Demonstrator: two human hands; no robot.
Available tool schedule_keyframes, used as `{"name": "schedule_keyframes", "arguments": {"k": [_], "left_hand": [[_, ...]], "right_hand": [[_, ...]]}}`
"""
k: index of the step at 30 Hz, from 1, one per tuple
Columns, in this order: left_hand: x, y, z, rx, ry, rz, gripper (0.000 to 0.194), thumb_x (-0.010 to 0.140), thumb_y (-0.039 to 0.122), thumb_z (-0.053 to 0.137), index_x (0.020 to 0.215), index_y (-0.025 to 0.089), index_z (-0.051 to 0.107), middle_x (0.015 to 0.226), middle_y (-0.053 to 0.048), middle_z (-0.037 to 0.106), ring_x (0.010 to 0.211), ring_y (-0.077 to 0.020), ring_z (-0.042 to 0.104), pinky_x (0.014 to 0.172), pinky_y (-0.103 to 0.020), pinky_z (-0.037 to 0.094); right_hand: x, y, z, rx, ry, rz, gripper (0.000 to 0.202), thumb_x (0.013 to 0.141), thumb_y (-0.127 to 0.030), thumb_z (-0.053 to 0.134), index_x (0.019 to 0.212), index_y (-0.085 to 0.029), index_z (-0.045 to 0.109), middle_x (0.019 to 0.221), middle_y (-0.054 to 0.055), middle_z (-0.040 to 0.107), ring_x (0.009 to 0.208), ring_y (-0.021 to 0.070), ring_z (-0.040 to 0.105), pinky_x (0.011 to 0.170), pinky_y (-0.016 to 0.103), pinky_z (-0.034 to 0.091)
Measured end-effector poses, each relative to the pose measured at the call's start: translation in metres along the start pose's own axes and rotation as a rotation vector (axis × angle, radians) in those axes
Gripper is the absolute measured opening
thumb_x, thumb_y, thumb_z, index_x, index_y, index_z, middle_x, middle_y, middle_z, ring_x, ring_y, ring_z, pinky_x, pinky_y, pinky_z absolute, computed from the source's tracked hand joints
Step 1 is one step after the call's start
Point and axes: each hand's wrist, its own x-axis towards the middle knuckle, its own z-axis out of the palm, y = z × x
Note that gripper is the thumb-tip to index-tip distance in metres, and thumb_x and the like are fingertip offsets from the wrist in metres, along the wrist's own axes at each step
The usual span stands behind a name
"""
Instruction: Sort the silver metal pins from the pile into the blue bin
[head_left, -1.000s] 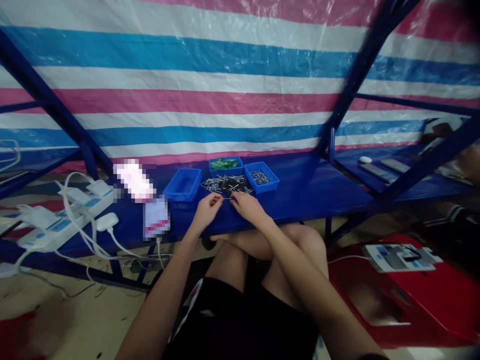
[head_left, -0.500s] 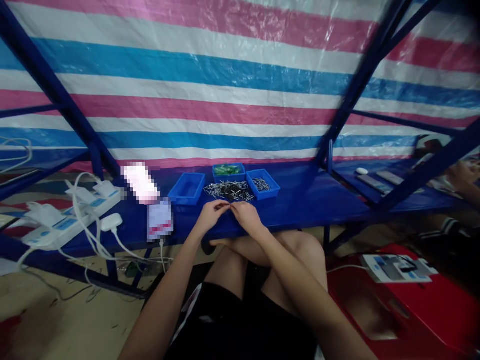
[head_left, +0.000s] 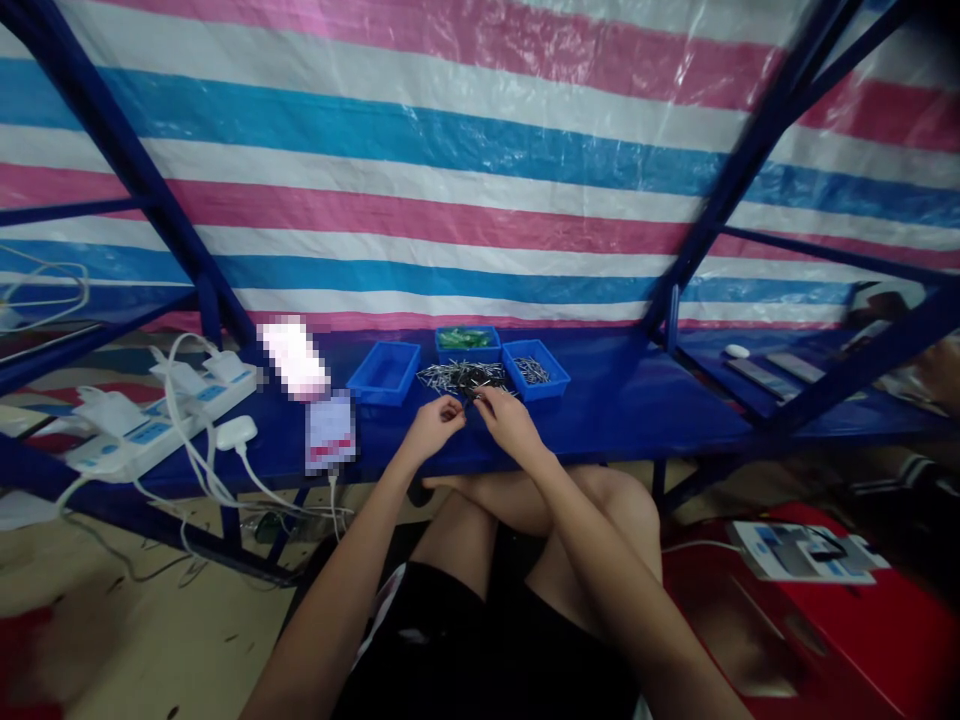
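Note:
My left hand (head_left: 437,428) is at the near side of a loose pile, its fingers curled together. Whatever they hold is too small to make out. Close beside it, my right hand (head_left: 508,416) has thumb and fingertips pinched at the pile's near edge; what is between them I cannot make out. The pile (head_left: 444,378) mixes thin silvery pin-like pieces with small black parts. Right of it, a blue tray (head_left: 561,384) contains similar silvery pieces (head_left: 532,370). Behind the pile, another blue tray (head_left: 469,355) carries something green (head_left: 463,339). A third blue tray (head_left: 384,375) stands to the left.
A blue table (head_left: 622,400) runs across, with a striped plastic sheet (head_left: 450,180) behind. At left are two pixelated devices, one a bright rectangle (head_left: 294,355), and a white power strip (head_left: 150,430) with cables. A red stool (head_left: 817,620) is at lower right; another person (head_left: 934,370) sits beyond.
My hands have parted slightly from where their fingertips met. The right hand has reached forward to the pile's edge. The whole view has shifted a little.

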Motion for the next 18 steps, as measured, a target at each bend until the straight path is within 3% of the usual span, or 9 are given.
{"name": "schedule_keyframes", "arguments": {"k": [4,8,15,18], "left_hand": [[-0.001,0.000,0.000,0.037,-0.017,0.006,0.013,0.071,0.027,0.057,0.077,0.015,0.058,0.070,-0.002,0.062,0.066,-0.0140,0.058,0.061,-0.023,0.046],[-0.001,0.002,-0.001,0.048,0.000,0.006,0.019,0.074,0.031,0.056,0.081,0.015,0.061,0.075,-0.004,0.064,0.069,-0.0158,0.060,0.064,-0.026,0.048],[-0.002,0.008,-0.003,0.107,-0.005,0.032,0.029,0.078,0.041,0.054,0.084,0.016,0.067,0.082,-0.006,0.068,0.075,-0.0189,0.062,0.069,-0.029,0.048],[-0.002,0.008,-0.004,0.083,0.064,0.046,0.028,0.077,0.040,0.055,0.086,0.016,0.066,0.084,-0.006,0.068,0.078,-0.0189,0.062,0.071,-0.028,0.048]], "right_hand": [[-0.001,0.002,-0.001,-0.076,-0.119,-0.041,0.022,0.091,-0.021,0.040,0.105,-0.018,0.057,0.099,0.007,0.061,0.095,0.0152,0.055,0.083,0.025,0.040],[-0.002,0.001,-0.007,-0.101,-0.203,-0.067,0.022,0.091,-0.027,0.041,0.104,-0.017,0.056,0.098,0.007,0.061,0.092,0.0148,0.056,0.080,0.024,0.039],[0.003,0.007,-0.015,-0.055,-0.207,0.026,0.029,0.094,-0.028,0.035,0.088,-0.015,0.060,0.086,0.006,0.064,0.080,0.0131,0.057,0.072,0.021,0.038],[0.003,0.008,-0.011,0.037,-0.214,-0.003,0.027,0.093,-0.027,0.038,0.087,-0.015,0.061,0.086,0.005,0.065,0.078,0.0122,0.058,0.071,0.021,0.038]]}}
